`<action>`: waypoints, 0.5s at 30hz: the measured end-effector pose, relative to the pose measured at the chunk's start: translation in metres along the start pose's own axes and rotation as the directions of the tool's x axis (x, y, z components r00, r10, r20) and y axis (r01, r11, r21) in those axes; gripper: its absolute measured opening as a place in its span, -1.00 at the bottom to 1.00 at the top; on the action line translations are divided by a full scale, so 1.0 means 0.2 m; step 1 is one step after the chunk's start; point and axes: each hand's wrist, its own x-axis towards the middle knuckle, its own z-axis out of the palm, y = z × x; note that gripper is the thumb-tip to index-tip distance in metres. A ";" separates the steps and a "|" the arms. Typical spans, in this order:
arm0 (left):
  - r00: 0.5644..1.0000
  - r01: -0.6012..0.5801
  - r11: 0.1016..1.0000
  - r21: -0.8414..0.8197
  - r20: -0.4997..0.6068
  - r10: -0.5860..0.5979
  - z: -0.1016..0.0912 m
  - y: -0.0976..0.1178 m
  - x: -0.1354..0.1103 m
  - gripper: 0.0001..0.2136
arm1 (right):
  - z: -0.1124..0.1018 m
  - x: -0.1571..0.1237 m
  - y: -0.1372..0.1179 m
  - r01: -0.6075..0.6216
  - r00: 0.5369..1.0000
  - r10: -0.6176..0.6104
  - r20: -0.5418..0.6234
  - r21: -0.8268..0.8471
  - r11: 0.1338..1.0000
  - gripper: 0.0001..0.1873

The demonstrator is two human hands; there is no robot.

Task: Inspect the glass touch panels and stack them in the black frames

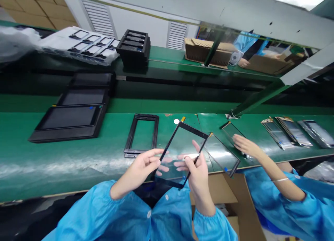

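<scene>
In front of my chest I hold up a clear touchscreen glass panel [180, 147] with a black border, tilted, an orange flex tail at its top edge. My left hand [143, 166] grips its lower left edge between thumb and fingers, which show through the glass. My right hand [198, 171] is closed on the right edge, thumb in front and fingers behind. A narrow white strip [191, 157] shows by the right thumb; what it is I cannot tell. Left of the panel, a stack of black frames [128, 136] lies on the green bench. Another glass panel [221, 154] lies to the right.
Dark screens on a black tray [65, 132] stand at left. On the shelf are a black holder [134, 48], a sheet of frames [78, 46] and cardboard dividers [200, 49]. A co-worker's hand [246, 145] touches a panel at right, near several stacked panels [292, 131]. A post [261, 95] rises there.
</scene>
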 end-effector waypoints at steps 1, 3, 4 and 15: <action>0.999 0.024 1.000 0.013 0.032 -0.024 0.00 -0.01 -0.01 -0.44 | 0.01 0.00 -0.01 -0.004 1.000 0.003 -0.009 -0.008 1.000 -0.03; 0.993 0.069 0.996 0.056 0.090 -0.074 -0.01 -0.01 -0.02 -0.39 | 0.02 -0.01 -0.03 -0.009 1.000 0.009 0.008 -0.014 1.000 -0.03; 0.990 0.085 0.994 0.074 0.106 -0.092 -0.02 0.00 -0.02 -0.39 | 0.02 -0.01 -0.05 -0.011 1.000 0.012 0.016 -0.020 1.000 -0.02; 0.974 0.108 0.993 0.050 0.193 -0.116 -0.01 -0.01 -0.03 -0.33 | 0.02 -0.04 -0.08 0.030 0.998 -0.033 -0.056 -0.050 0.998 0.12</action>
